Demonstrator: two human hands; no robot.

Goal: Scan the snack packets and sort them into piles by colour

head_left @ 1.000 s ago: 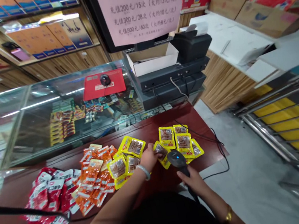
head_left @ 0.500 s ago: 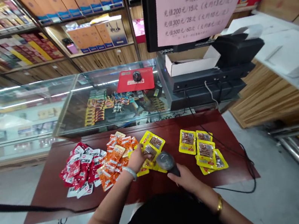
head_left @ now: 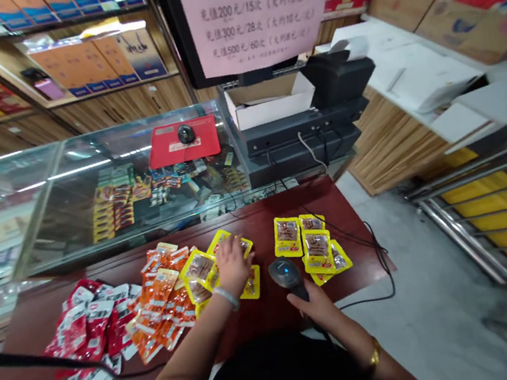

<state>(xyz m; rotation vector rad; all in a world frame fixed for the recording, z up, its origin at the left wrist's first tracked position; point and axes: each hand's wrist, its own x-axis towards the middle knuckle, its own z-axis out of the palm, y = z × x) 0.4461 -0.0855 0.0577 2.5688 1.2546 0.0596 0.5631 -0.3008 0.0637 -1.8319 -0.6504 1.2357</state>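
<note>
My left hand (head_left: 232, 266) rests over a loose pile of yellow snack packets (head_left: 197, 267), fingers stretched out and apart on top of them. A dark handheld barcode scanner (head_left: 287, 274) is in my right hand (head_left: 320, 306), which is wrapped round its handle. A small blue light glows on the scanner's head. Right of the scanner lies another group of yellow packets (head_left: 318, 249), some overlapping. Left of my left hand are heaped orange packets (head_left: 167, 295), and farther left red and white packets (head_left: 91, 321). All lie on a dark red-brown table (head_left: 257, 325).
Behind the table stands a glass display counter (head_left: 82, 244) with a red mat (head_left: 159, 150) and a black mouse (head_left: 186, 134). A monitor back with a pink sign (head_left: 259, 20) rises above it. Black cable (head_left: 374, 247) trails over the table's right side, near metal rails (head_left: 496, 279).
The view has turned to the right. My left hand has gone from gripping a yellow packet to lying with fingers apart over the pile. The scanner now shows a blue light.
</note>
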